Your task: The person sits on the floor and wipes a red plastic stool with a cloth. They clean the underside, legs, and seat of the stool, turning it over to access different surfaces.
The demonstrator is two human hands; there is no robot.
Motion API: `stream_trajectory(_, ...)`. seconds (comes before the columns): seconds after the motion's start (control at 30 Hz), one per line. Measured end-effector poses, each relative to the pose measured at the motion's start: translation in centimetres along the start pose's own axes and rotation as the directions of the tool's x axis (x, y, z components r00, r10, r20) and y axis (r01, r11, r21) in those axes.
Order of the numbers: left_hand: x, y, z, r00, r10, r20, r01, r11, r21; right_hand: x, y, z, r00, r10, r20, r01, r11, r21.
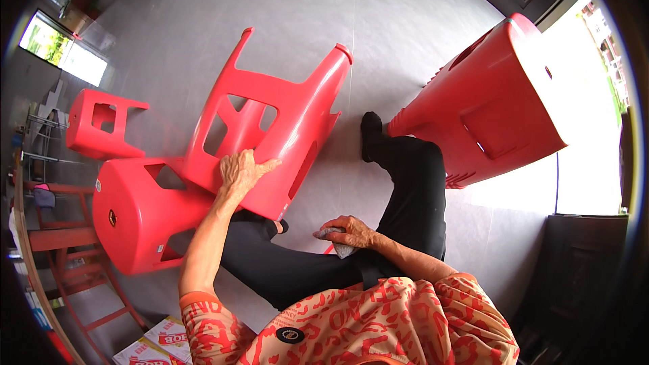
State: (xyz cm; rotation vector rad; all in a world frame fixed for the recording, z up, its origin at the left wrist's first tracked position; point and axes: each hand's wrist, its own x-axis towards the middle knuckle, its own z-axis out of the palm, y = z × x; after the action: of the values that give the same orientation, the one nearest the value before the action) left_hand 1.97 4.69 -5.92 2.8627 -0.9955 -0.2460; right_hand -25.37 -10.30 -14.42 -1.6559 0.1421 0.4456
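A red plastic stool lies tilted in front of me, its legs pointing away. My left hand grips it by the side panel, fingers bent at the edge of an opening and thumb stretched along the surface. My right hand rests by my thigh, closed around a grey cloth. The cloth is apart from the stool. Just left of the held stool, and touching or overlapping it, another red stool lies on its side. Its seat faces left.
A smaller-looking red stool lies farther left. At the right stands a tall red stack of stools beside my foot, near a bright doorway. A red ladder-like frame and printed cartons are at lower left. The floor is grey.
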Motion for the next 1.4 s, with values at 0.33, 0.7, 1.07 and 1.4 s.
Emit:
stream_trajectory(0.33,0.1,0.1,0.1,0.999,-0.028,0.017,0.027,0.999,0.029,1.5,1.4,0.0,0.99,0.117,0.076,-0.091,0.955,-0.283)
stream_trajectory(0.7,0.2,0.9,0.2,0.999,-0.048,0.01,0.048,0.999,-0.014,1.1,0.9,0.4,0.988,0.125,0.089,-0.095,0.954,-0.286)
stream_trajectory(1.07,-0.2,1.9,-0.4,0.99,-0.127,0.067,0.13,0.99,-0.047,1.3,2.6,1.0,0.981,0.147,0.128,-0.104,0.951,-0.292)
stream_trajectory(1.4,0.0,2.2,-1.3,0.961,-0.256,0.11,0.276,0.925,-0.262,1.0,2.4,1.2,0.981,0.136,0.136,-0.099,0.963,-0.25)
